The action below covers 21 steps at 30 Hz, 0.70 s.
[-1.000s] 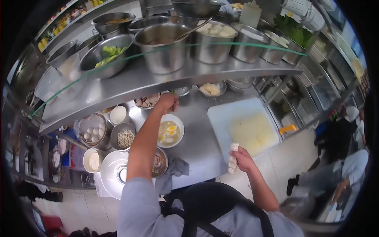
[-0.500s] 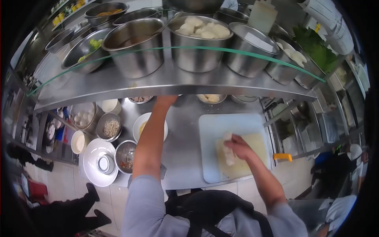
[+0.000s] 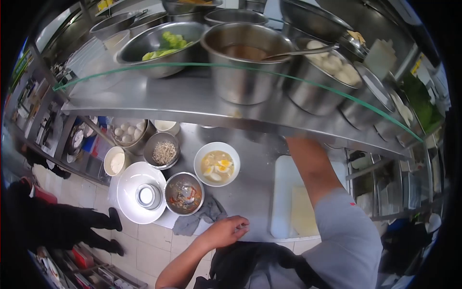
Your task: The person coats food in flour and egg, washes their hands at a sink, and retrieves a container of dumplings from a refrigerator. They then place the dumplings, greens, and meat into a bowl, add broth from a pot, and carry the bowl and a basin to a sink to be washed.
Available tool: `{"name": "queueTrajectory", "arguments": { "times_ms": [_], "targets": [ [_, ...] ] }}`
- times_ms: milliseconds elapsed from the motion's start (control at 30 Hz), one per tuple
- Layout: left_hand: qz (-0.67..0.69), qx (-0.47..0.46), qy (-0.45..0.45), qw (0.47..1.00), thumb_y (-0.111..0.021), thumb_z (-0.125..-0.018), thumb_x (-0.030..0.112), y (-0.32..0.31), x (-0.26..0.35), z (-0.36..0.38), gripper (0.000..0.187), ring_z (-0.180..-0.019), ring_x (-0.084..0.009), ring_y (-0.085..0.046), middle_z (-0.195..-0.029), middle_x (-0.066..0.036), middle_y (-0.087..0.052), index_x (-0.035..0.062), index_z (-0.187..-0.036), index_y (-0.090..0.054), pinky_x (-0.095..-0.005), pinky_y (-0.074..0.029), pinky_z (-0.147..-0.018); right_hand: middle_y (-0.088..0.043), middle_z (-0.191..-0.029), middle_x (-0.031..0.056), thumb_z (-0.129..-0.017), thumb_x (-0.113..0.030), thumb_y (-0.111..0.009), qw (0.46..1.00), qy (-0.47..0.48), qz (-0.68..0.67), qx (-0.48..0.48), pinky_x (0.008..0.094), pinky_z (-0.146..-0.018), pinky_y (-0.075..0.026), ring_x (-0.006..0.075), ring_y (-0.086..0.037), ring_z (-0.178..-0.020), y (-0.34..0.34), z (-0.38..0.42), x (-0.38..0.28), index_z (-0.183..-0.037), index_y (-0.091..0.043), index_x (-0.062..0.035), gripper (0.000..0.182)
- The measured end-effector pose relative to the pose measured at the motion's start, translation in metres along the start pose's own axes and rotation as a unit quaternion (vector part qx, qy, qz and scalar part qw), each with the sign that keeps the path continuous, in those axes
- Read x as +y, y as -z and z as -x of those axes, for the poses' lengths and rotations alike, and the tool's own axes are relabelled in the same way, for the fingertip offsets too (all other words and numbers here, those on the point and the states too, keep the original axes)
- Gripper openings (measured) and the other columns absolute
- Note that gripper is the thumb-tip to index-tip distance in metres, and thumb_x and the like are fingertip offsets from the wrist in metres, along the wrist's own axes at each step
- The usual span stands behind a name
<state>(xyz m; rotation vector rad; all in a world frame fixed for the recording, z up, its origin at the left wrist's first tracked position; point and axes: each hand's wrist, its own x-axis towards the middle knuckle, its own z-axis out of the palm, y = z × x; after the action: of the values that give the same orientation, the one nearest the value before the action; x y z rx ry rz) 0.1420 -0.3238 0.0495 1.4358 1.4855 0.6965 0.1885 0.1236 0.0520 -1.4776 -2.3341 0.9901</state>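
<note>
My left hand (image 3: 225, 232) is at the counter's front edge, its fingers curled together; whether they hold something small I cannot make out. Just left of it lies a grey cloth (image 3: 202, 217). Beyond it stands a white bowl (image 3: 198, 163) with pale broth and cut boiled eggs (image 3: 217, 168). My right forearm (image 3: 312, 166) reaches forward beneath the steel shelf, which hides the hand. Below that arm is a pale cutting board (image 3: 284, 192) with a yellowish sheet (image 3: 303, 212) on it, partly covered by my sleeve.
The shelf (image 3: 192, 115) with a glass edge crosses overhead, bearing a pot of brown liquid (image 3: 248, 79) and several steel bowls. At left are a bowl of chopped nuts or grains (image 3: 164, 152), a bowl of mixed bits (image 3: 185, 193) and a white plate (image 3: 127, 204). A person's legs (image 3: 82, 221) show beyond.
The view has swung left. My left hand has come back from under the shelf to the front edge. My right hand, earlier holding a whitish piece over the board, now reaches under the shelf.
</note>
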Motion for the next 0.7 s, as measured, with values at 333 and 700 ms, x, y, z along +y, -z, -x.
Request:
{"name": "queueTrajectory", "arguments": {
  "times_ms": [333, 700],
  "targets": [
    [-0.184, -0.024, 0.025, 0.982, -0.062, -0.087, 0.029, 0.016, -0.038, 0.018, 0.031, -0.091, -0.0339, -0.064, -0.105, -0.016, -0.065, 0.0055, -0.107, -0.064, -0.0418, -0.050, -0.081, -0.055, -0.124, 0.0236, -0.091, -0.027, -0.047, 0.987, 0.099, 0.122, 0.023, 0.0467, -0.101, -0.039, 0.0373, -0.050, -0.120, -0.076, 0.073, -0.001, -0.112, -0.060, -0.0015, 0.035],
    [-0.333, 0.250, -0.499, 0.760, -0.067, -0.080, 0.008, 0.077, 0.349, -0.102, 0.022, -0.086, -0.0328, -0.062, -0.093, -0.013, -0.065, 0.0025, -0.101, -0.063, -0.0405, -0.048, -0.078, -0.064, -0.080, 0.0158, -0.079, -0.013, -0.055, 0.938, 0.332, 0.070, 0.068, 0.0452, -0.074, -0.049, 0.0334, -0.064, -0.081, -0.101, 0.198, 0.079, -0.079, -0.063, -0.0057, 0.011]
  ]
}}
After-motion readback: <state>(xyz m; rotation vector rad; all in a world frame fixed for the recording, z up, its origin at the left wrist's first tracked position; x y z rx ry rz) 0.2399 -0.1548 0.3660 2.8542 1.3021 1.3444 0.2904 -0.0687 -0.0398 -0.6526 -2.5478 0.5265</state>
